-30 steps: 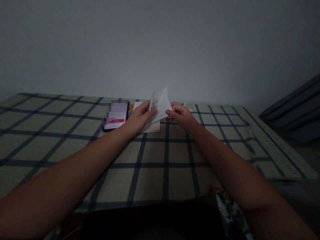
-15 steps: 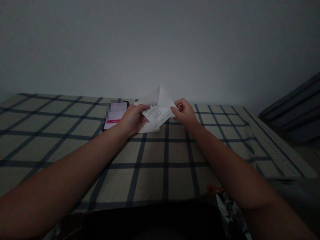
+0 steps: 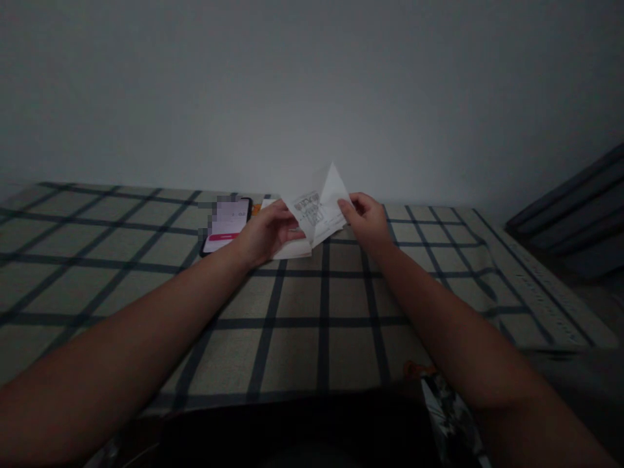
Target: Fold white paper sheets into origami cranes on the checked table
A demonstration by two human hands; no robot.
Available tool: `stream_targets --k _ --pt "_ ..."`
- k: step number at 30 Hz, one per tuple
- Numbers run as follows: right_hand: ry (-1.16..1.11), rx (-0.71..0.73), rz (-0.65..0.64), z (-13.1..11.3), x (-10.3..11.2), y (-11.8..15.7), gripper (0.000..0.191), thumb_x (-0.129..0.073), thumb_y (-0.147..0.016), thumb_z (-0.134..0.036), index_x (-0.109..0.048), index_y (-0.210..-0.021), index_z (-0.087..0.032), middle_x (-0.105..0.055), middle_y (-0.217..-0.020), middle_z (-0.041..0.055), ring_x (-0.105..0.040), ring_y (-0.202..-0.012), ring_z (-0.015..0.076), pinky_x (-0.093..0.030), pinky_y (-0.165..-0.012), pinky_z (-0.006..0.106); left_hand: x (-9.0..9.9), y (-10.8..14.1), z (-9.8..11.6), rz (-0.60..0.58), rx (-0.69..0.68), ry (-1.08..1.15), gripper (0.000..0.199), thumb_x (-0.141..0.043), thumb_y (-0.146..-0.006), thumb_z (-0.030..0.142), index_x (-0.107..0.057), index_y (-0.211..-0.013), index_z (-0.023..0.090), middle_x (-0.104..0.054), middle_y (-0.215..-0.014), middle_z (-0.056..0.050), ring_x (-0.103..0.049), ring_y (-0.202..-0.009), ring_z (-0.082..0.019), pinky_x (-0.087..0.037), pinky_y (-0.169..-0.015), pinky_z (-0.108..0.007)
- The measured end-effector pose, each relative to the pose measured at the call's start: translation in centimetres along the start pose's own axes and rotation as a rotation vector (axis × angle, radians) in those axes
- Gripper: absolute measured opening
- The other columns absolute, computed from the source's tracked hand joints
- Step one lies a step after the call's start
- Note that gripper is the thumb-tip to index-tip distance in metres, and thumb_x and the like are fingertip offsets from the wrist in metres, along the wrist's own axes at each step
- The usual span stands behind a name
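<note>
A folded sheet of white paper [image 3: 312, 211] with dark printed drawing and lettering is held up over the table, one pointed corner standing upward. At its right side my right hand [image 3: 368, 218] pinches it, thumb on the near face and curled fingers behind. My left hand [image 3: 266, 231] is at the paper's left edge with its fingers apart, partly behind the raised flap; whether the fingertips press on it is hidden. Beneath the left hand lies more white paper [image 3: 295, 250], flat on the cloth. Just left of that hand is a phone [image 3: 227, 224] with a lit screen.
A checked tablecloth [image 3: 297, 322] in beige and dark blue covers the table, which stands against a plain grey wall [image 3: 312, 84]. Something small and orange [image 3: 256, 208] shows beside the phone. Dark folded fabric [image 3: 575, 208] is at the far right.
The held paper has shifted right and its left flap has tipped up. My left thumb has come off the printed face and the left fingers have spread. The right hand moved slightly right.
</note>
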State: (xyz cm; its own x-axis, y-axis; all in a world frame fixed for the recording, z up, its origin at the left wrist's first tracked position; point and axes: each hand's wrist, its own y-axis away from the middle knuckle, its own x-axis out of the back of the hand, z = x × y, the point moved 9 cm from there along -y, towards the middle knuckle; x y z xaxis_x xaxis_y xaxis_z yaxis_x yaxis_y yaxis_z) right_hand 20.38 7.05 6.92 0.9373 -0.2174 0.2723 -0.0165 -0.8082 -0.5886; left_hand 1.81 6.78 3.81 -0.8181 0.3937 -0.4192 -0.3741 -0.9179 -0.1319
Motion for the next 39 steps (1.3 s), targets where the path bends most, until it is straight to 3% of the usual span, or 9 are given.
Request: stream_targets --k 2,5,11,18,23,26,31,39 --pt "-0.063 -0.047 0.003 0.6 -0.1 -0.1 0.037 -0.064 -0.082 -0.054 -0.064 -0.082 -0.017 -0.057 -0.068 -0.0002 -0.048 -0.062 0.0125 -0.040 -0.059 0.028 -0.3 0.1 -0.1 -0.059 0.007 -0.022 0.047 -0.059 -0.066 0.013 -0.067 -0.112 0.011 -0.074 -0.109 -0.011 -0.072 -0.094 -0.026 -0.061 -0.075 -0.035" --pt "-0.126 -0.086 -0.025 1.0 -0.5 -0.1 0.036 -0.066 -0.080 -0.053 -0.065 -0.085 -0.017 -0.060 -0.070 0.0003 -0.051 -0.063 0.0122 -0.042 -0.060 0.027 0.0 0.0 -0.6 -0.057 0.012 -0.106 0.047 -0.065 -0.065 0.009 -0.067 -0.111 0.016 -0.075 -0.108 -0.009 -0.072 -0.096 -0.025 -0.060 -0.080 -0.036" --pt "-0.200 -0.141 -0.099 1.2 -1.4 0.1 0.035 -0.067 -0.078 -0.051 -0.064 -0.085 -0.017 -0.061 -0.070 0.0006 -0.053 -0.063 0.0122 -0.043 -0.058 0.026 -0.1 -0.1 -1.2 -0.090 0.006 -0.171 0.044 -0.077 -0.072 0.018 -0.065 -0.114 0.020 -0.073 -0.117 -0.010 -0.072 -0.097 -0.025 -0.060 -0.083 -0.037" --pt "-0.161 -0.129 -0.183 1.0 -2.1 0.5 0.036 -0.067 -0.080 -0.053 -0.064 -0.084 -0.017 -0.063 -0.076 0.0016 -0.054 -0.070 0.0135 -0.043 -0.062 0.027 -1.0 0.2 -1.0 -0.186 -0.031 -0.228 0.067 -0.082 -0.069 0.020 -0.057 -0.132 0.025 -0.062 -0.134 -0.011 -0.070 -0.098 -0.021 -0.058 -0.082 -0.031" --pt "-0.131 -0.067 -0.209 0.4 -2.3 0.6 0.034 -0.066 -0.083 -0.051 -0.066 -0.085 -0.017 -0.063 -0.077 0.0015 -0.054 -0.070 0.0135 -0.042 -0.063 0.027 -1.6 0.4 -1.5 -0.223 -0.009 -0.326 0.089 -0.085 -0.062 0.018 -0.047 -0.142 0.026 -0.065 -0.129 -0.011 -0.070 -0.084 -0.018 -0.056 -0.072 -0.027" --pt "-0.141 -0.067 -0.214 0.4 -2.4 0.6 0.032 -0.066 -0.083 -0.049 -0.066 -0.085 -0.017 -0.063 -0.076 0.0014 -0.054 -0.069 0.0130 -0.041 -0.062 0.026 -1.6 0.4 -1.4 -0.216 -0.026 -0.373 0.079 -0.084 -0.066 0.025 -0.051 -0.137 0.023 -0.069 -0.120 -0.011 -0.070 -0.089 -0.022 -0.055 -0.074 -0.030" --pt "-0.155 -0.079 -0.237 0.5 -2.7 0.6 0.033 -0.068 -0.081 -0.050 -0.067 -0.086 -0.017 -0.064 -0.077 0.0016 -0.055 -0.070 0.0135 -0.043 -0.063 0.026 -0.3 0.1 -1.5 -0.099 -0.021 -0.328 0.054 -0.078 -0.073 0.043 -0.062 -0.119 0.020 -0.072 -0.108 -0.010 -0.068 -0.097 -0.024 -0.054 -0.079 -0.034" --pt "-0.155 -0.026 -0.358 -0.4 -3.8 1.2 0.035 -0.068 -0.083 -0.050 -0.068 -0.088 -0.016 -0.066 -0.084 0.0039 -0.058 -0.077 0.0143 -0.046 -0.069 0.027 1.7 -0.7 -1.7 0.006 -0.031 -0.251 0.054 -0.076 -0.071 0.056 -0.062 -0.110 0.020 -0.071 -0.102 -0.009 -0.068 -0.095 -0.024 -0.052 -0.070 -0.030"
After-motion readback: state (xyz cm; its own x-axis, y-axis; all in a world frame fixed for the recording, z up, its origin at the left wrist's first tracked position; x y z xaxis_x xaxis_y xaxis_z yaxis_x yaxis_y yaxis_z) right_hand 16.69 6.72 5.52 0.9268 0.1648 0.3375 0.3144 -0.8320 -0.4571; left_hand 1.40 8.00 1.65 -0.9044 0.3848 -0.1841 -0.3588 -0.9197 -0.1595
